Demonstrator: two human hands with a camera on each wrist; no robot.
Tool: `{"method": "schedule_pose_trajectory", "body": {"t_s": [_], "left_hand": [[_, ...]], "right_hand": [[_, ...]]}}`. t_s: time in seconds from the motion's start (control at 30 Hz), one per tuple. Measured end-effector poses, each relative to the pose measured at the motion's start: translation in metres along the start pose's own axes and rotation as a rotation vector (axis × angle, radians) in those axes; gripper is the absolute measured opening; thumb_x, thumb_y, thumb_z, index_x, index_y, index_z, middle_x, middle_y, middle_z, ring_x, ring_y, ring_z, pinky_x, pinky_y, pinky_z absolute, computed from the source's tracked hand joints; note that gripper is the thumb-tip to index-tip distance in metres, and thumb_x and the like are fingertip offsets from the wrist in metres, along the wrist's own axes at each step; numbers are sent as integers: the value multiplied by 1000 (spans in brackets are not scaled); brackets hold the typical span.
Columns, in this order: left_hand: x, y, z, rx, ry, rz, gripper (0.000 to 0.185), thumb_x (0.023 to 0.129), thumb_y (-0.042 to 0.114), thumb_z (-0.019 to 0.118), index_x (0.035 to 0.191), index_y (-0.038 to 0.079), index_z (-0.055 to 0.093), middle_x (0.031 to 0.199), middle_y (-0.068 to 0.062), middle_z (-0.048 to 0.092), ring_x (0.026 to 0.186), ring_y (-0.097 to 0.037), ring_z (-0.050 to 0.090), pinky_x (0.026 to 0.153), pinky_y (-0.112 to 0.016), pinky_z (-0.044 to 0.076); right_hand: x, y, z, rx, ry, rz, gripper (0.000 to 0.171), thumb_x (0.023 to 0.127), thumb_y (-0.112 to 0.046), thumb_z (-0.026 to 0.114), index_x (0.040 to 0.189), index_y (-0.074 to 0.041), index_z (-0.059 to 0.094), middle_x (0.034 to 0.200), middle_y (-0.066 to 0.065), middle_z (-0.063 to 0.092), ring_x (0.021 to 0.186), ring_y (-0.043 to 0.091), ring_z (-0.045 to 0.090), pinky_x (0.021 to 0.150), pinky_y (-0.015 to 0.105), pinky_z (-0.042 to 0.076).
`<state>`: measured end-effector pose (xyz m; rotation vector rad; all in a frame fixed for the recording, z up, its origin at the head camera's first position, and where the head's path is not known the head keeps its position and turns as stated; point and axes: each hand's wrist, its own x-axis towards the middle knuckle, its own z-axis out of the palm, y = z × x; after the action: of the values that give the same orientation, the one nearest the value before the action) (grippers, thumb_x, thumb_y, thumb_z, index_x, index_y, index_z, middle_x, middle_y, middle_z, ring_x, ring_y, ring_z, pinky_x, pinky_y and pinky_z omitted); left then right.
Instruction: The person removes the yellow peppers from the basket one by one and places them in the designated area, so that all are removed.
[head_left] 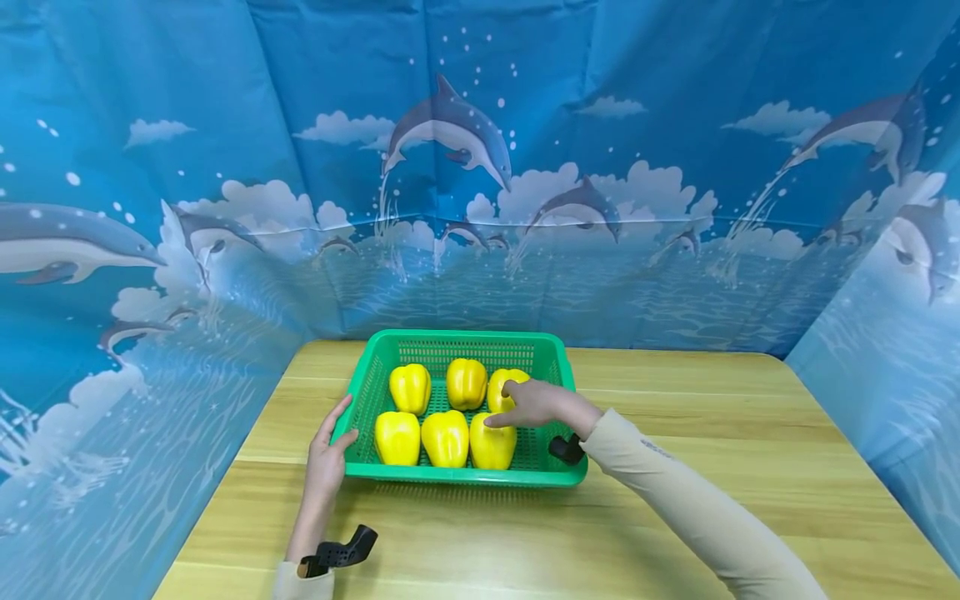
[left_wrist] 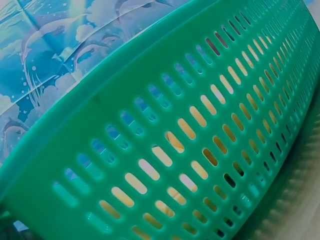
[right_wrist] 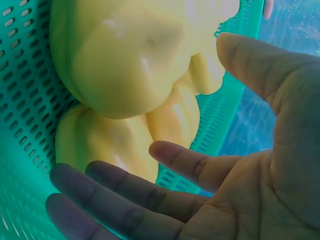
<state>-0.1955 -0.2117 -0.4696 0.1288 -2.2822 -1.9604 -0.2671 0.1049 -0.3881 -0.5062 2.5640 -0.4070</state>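
Your right hand [head_left: 534,403] fingers [right_wrist: 125,200] are straight and spread, nothing clamped; they hover over the two rightmost glossy yellow bell peppers, back-row one [head_left: 506,385] and front-row one [head_left: 492,444], possibly brushing them, contact can't be confirmed. Your left hand [head_left: 327,457] fingers are straight too, flat against the left rim of the green slotted plastic basket [head_left: 468,477], steadying it, not gripping. The left wrist view shows only the basket wall [left_wrist: 165,150] close up.

Progress, as a judgement: six peppers sit in the basket, three per row, none on the bench outside. If you're loading, it looks nearly done; if unloading, not yet begun. Can't tell which from this.

Basket sits mid-bench, toward the far edge, on the light wooden bench [head_left: 712,433]. A blue dolphin-print cloth backdrop [head_left: 450,167] closes three sides
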Motion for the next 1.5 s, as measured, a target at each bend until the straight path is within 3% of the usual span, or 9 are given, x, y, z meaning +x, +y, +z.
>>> {"method": "schedule_pose_trajectory", "body": {"t_s": [0.1, 0.3, 0.5, 0.6, 0.7, 0.9, 1.1, 1.3, 1.5], "left_hand": [[-1, 1, 0, -8, 5, -1, 51, 99, 5, 43, 148, 17, 35, 155, -7, 18, 142, -30, 6, 108, -57, 8], [-1, 1, 2, -17, 11, 1, 51, 99, 5, 44, 148, 17, 36, 155, -7, 19, 142, -29, 6, 108, -56, 8], [-1, 0, 3, -9, 33, 2, 51, 98, 4, 44, 146, 18, 39, 154, -8, 21, 142, -29, 8, 108, -57, 8], [-1, -1, 3, -13, 49, 1, 51, 97, 4, 45, 145, 18, 41, 154, -10, 22, 141, -31, 10, 107, -58, 10], [-2, -1, 3, -16, 44, 4, 51, 97, 3, 45, 146, 17, 40, 154, -10, 22, 141, -32, 10, 107, -59, 9], [-2, 1, 2, -19, 24, -4, 51, 99, 4, 43, 147, 17, 37, 155, -7, 19, 142, -29, 6, 108, -58, 6], [-1, 3, 4, -14, 24, -4, 50, 99, 5, 44, 147, 18, 38, 155, -6, 19, 142, -28, 5, 108, -58, 6], [-1, 5, 3, -26, 17, -14, 50, 99, 4, 43, 147, 15, 37, 155, -8, 18, 142, -29, 5, 108, -57, 5], [0, 1, 2, -24, 16, 1, 50, 99, 5, 43, 147, 16, 37, 155, -6, 18, 142, -28, 5, 108, -57, 6]], "right_hand": [[3, -2, 2, 6, -12, 1, 73, 88, -56, 57, 137, -4, 46, 123, 12, 57, 102, 24, 57, 84, 40, 45], [7, -5, 6, 34, -34, 46, 68, 86, -56, 59, 130, -5, 51, 94, 5, 57, 69, 20, 54, 63, 38, 48], [10, -8, 10, 34, -52, 65, 62, 82, -60, 61, 114, -7, 54, 85, 6, 55, 73, 26, 58, 61, 41, 49], [13, -9, 11, 47, -65, 74, 63, 82, -61, 61, 114, -7, 54, 84, 8, 55, 72, 29, 60, 63, 43, 50], [16, -10, 12, 64, -74, 94, 70, 81, -61, 62, 121, -4, 52, 89, 9, 56, 73, 31, 61, 67, 45, 51], [21, -11, 19, 86, -94, 119, 95, 79, -63, 63, 144, 1, 34, 119, 14, 55, 78, 31, 62, 68, 44, 52], [24, -10, 22, 66, -92, 112, 99, 79, -65, 61, 145, 2, 30, 120, 13, 55, 76, 27, 61, 65, 40, 50], [24, -12, 22, 77, -97, 116, 102, 80, -64, 61, 147, 4, 24, 132, 17, 49, 84, 23, 55, 73, 40, 47], [25, -10, 23, 72, -82, 97, 102, 81, -64, 59, 147, 5, 24, 139, 19, 44, 114, 29, 52, 89, 43, 43]]}}
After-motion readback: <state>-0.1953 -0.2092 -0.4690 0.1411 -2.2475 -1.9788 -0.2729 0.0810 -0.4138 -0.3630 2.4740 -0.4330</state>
